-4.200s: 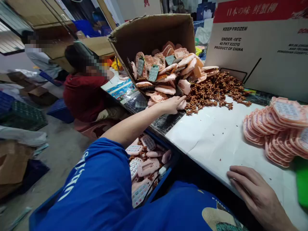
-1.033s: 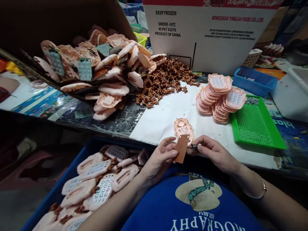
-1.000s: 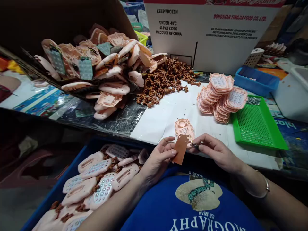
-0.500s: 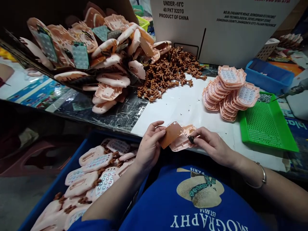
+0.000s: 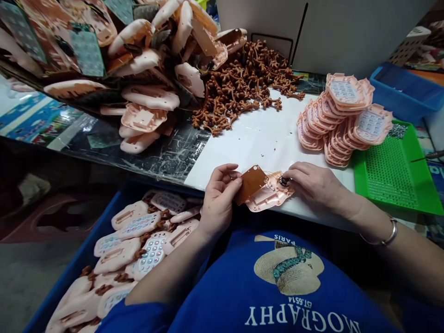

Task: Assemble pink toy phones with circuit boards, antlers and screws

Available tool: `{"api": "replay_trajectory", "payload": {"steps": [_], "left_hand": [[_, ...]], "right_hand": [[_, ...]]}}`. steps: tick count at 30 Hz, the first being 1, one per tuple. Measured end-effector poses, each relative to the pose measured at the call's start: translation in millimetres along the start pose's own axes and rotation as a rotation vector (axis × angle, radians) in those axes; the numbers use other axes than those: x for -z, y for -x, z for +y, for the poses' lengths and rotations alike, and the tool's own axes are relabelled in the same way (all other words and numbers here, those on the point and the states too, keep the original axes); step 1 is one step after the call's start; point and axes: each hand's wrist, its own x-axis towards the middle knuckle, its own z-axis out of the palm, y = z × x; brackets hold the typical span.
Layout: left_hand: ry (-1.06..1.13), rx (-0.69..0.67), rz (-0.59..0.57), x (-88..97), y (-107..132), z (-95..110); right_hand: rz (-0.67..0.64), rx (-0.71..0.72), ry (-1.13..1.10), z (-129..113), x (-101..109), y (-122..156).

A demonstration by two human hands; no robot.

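Observation:
My left hand point(image 5: 218, 199) pinches a small brown circuit board point(image 5: 250, 184) by its left edge, just above the table's front edge. Thin wires run from the board to a small dark round part point(image 5: 284, 181) that my right hand point(image 5: 317, 185) pinches between its fingertips. Both rest over a pink plastic shell point(image 5: 268, 198) lying open side up on the white sheet point(image 5: 256, 138).
A tipped cardboard box spills pink shells point(image 5: 145, 97) at the left. Brown rubber pieces point(image 5: 243, 83) lie heaped behind. Stacked pink keypad covers point(image 5: 340, 120) sit at the right beside a green tray point(image 5: 391, 175). A blue crate point(image 5: 86, 252) of assembled pieces stands below the table.
My left hand left the spilled box and took up the brown board. Both hands have lowered the board and the dark part onto the pink shell, which now lies nearer the table edge.

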Motion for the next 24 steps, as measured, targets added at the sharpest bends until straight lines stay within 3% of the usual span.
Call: {"api": "replay_trajectory", "payload": {"steps": [6,10,18,24], "left_hand": [[-0.027,0.008,-0.020,-0.9,-2.6,0.1],[-0.035,-0.002,-0.038,-0.2,-3.7,-1.2],[-0.080,-0.028,-0.055,-2.6,-4.9,0.1],[-0.090,-0.034,-0.080,0.0,-7.3,3.8]], "right_hand": [[-0.041,0.233,0.126,10.0,9.3,-5.5],[-0.087,0.313,0.147,14.8,13.4,-6.4],[-0.205,0.349,0.173,6.3,20.3,-14.3],[-0.241,0.208,0.100,2.8,15.2,-12.3]]}}
